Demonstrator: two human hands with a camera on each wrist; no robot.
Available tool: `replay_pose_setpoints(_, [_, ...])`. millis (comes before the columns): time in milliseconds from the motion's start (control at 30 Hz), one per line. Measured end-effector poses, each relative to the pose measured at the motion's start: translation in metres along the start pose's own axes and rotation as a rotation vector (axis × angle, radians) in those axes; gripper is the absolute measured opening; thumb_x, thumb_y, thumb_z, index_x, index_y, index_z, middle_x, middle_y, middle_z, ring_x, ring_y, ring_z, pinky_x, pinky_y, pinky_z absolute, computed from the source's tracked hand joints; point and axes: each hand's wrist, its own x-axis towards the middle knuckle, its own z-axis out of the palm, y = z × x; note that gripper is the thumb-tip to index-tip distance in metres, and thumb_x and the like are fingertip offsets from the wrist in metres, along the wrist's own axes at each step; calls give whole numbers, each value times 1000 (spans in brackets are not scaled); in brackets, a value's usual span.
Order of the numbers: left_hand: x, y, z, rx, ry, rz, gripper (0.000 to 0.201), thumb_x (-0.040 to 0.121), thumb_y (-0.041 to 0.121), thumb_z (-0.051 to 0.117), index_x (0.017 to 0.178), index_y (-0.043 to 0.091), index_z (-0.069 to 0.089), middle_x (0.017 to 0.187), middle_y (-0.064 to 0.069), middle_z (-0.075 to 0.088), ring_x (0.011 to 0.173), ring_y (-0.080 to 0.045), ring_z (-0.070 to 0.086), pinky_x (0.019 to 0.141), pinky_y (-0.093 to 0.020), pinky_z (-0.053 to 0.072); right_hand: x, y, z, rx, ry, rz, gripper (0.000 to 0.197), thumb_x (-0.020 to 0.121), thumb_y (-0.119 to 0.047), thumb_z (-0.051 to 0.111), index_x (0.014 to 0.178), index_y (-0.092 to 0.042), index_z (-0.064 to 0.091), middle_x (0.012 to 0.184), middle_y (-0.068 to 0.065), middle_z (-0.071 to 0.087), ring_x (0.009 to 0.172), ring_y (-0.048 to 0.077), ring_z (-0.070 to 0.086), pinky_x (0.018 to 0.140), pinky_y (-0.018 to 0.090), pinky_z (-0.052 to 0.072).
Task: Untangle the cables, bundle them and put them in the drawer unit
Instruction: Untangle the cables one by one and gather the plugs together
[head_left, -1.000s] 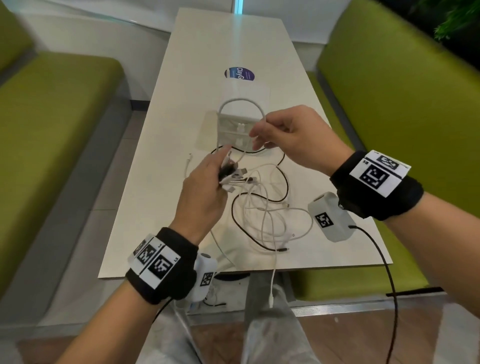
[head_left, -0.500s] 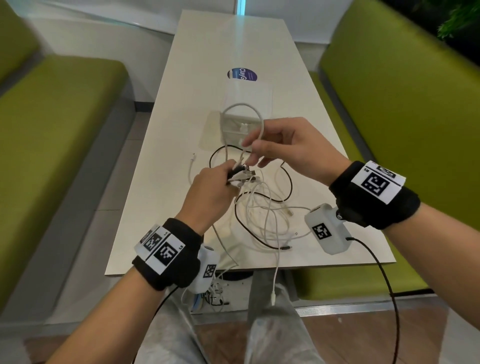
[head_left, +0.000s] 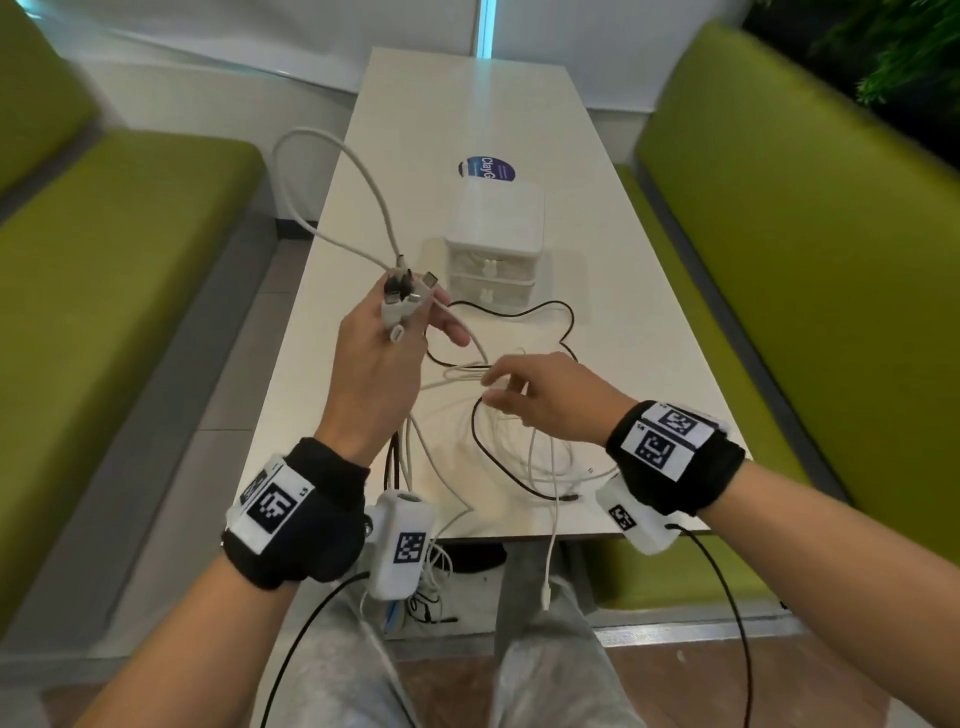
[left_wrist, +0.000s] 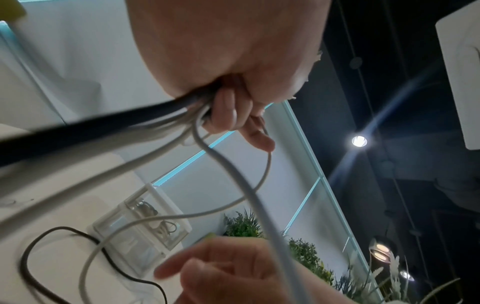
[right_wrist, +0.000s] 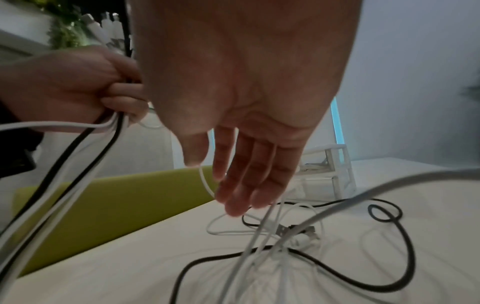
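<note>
Both hands work mid-frame in the head view: the left hand (head_left: 374, 364) has risen since half a second ago, gripping the plugs (head_left: 405, 291), while the right hand (head_left: 545, 400) has dropped to the cables (head_left: 519, 457) on the table (head_left: 623, 291), fingers loose. The drawer unit (head_left: 493, 244) stands beyond them.

Left wrist view: fingers (left_wrist: 228, 115) clamp black and white cords.

Right wrist view: the right palm (right_wrist: 246, 82) hangs open above the tangle.
</note>
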Motion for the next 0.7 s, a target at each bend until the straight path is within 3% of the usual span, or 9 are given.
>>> replay_pose_setpoints(100, [-2, 2, -8, -109, -30, -20, 25, 103, 31, 42, 87, 21, 59, 79, -12, 72, 40, 1, 41, 51, -18, 29, 0, -14, 1, 97, 3, -38, 67, 81, -60, 64, 138, -35, 38, 97, -12, 69, 75, -2, 59, 72, 23, 48])
replay_pose_setpoints(167, [-2, 2, -10, -172, -56, -31, 25, 102, 36, 44, 87, 24, 60, 80, -13, 72, 37, -4, 31, 45, -18, 26, 4, -24, 5, 88, 19, -105, 50, 88, -53, 61, 132, -33, 48, 98, -11, 70, 72, -2, 62, 71, 24, 48])
replay_pose_setpoints(233, [-4, 5, -13, -211, -72, -21, 24, 99, 41, 46, 87, 25, 61, 79, -11, 73, 37, -7, 26, 41, -18, 23, 7, -35, 5, 195, 102, -118, 23, 96, -37, 54, 108, -22, 68, 90, -9, 71, 67, 2, 64, 70, 23, 47])
replay_pose_setpoints(300, [-7, 8, -17, -229, -75, -6, 25, 97, 42, 46, 89, 26, 63, 79, -8, 73, 38, -8, 23, 39, -21, 20, 7, -44, 2, 377, 109, -97, 25, 99, -26, 52, 96, -11, 72, 87, -2, 73, 68, 12, 70, 66, 22, 51])
replay_pose_setpoints(367, [-8, 8, -23, -191, -50, -1, 28, 100, 38, 45, 90, 22, 66, 78, -6, 72, 38, -9, 24, 40, -21, 20, 1, -46, -5, 511, -27, -106, 26, 100, -18, 50, 94, -2, 70, 84, 9, 74, 70, 21, 72, 68, 31, 58])
replay_pose_setpoints(467, [-10, 1, -29, -158, -16, -37, 28, 103, 30, 45, 89, 18, 66, 72, -5, 68, 39, -11, 23, 41, -23, 19, -12, -40, -8, 549, -359, -102, 26, 101, -12, 49, 97, 5, 68, 86, 18, 74, 74, 27, 73, 77, 43, 60])
replay_pose_setpoints(700, [-17, -10, -32, -149, -16, -108, 33, 104, 24, 43, 79, 21, 63, 57, 2, 46, 44, -8, 28, 43, -22, 20, -31, -14, 22, 298, -722, 15, 25, 97, -10, 47, 103, -1, 70, 89, 8, 75, 81, 24, 73, 82, 34, 57])
